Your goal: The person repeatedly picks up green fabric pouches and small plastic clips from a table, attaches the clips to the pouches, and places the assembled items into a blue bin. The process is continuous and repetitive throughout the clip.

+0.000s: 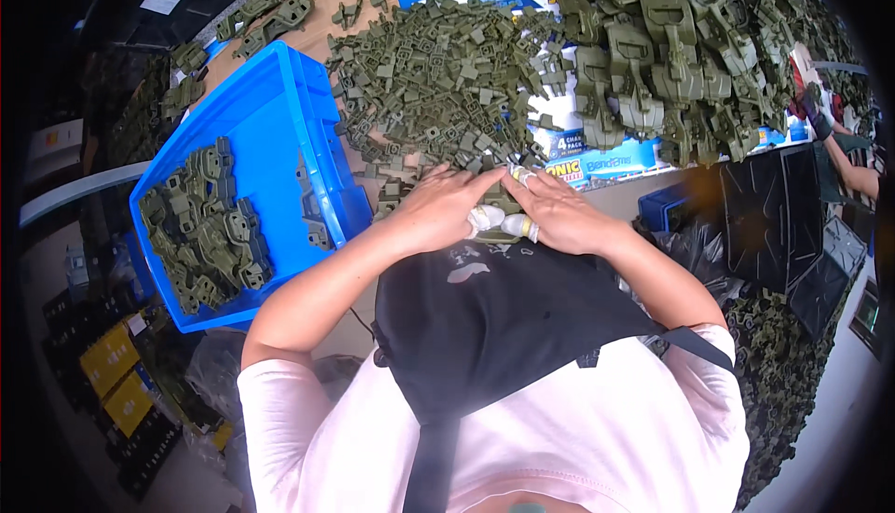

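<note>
At the table's near edge, my left hand [444, 207] and my right hand [567, 217] meet with fingertips close together. Both are closed around an olive-green plastic part [502, 200], mostly covered by my fingers. White wrapping covers both thumbs and a right fingertip. Just beyond my hands spreads a big heap of small olive-green plastic pieces [438, 75]. Larger olive-green moulded parts [667, 42] are piled at the far right of the table. A black apron [485, 317] lies below my hands.
A blue plastic bin [280, 140] stands left of my left forearm, with several olive-green parts [205, 229] stacked inside. Black crates [774, 219] and dark plastic bags stand to the right. Another person's arm [850, 168] shows at the far right. Yellow boxes [117, 378] sit lower left.
</note>
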Available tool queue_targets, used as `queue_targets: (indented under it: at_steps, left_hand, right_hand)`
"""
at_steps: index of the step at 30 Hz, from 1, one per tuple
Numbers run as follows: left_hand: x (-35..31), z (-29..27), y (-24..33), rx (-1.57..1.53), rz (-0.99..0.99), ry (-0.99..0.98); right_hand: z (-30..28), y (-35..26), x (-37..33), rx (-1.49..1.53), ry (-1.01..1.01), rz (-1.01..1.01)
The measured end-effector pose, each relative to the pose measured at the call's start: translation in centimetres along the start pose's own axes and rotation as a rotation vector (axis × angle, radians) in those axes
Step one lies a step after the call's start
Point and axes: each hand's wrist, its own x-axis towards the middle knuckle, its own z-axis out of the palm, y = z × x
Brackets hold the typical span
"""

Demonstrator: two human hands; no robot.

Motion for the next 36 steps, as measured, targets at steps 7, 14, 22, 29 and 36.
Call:
queue_targets:
  at_steps: [7,14,22,29,36]
  left_hand:
    - [0.4,-0.3,-0.1,-0.207,0.005,0.06]
    - [-1.2,-2.7,0.2,-0.195,-0.014,0.125]
    - [-6.0,0.5,-2.9,-0.852,-0.089,0.362]
    - [-5.4,1.1,-0.2,-0.672,-0.057,0.484]
    - [-5.0,1.3,1.0,-0.41,0.008,0.57]
  right_hand:
    - [-0.1,0.0,0.7,0.627,0.042,0.169]
    - [-0.8,0.4,0.3,0.658,0.107,0.07]
    - [-2.4,1.5,-0.4,0.556,0.176,0.052]
    - [-3.2,-6.3,5.1,0.322,0.24,-0.118]
    - [-5.0,-1.6,4.1,0.543,0.156,-0.436]
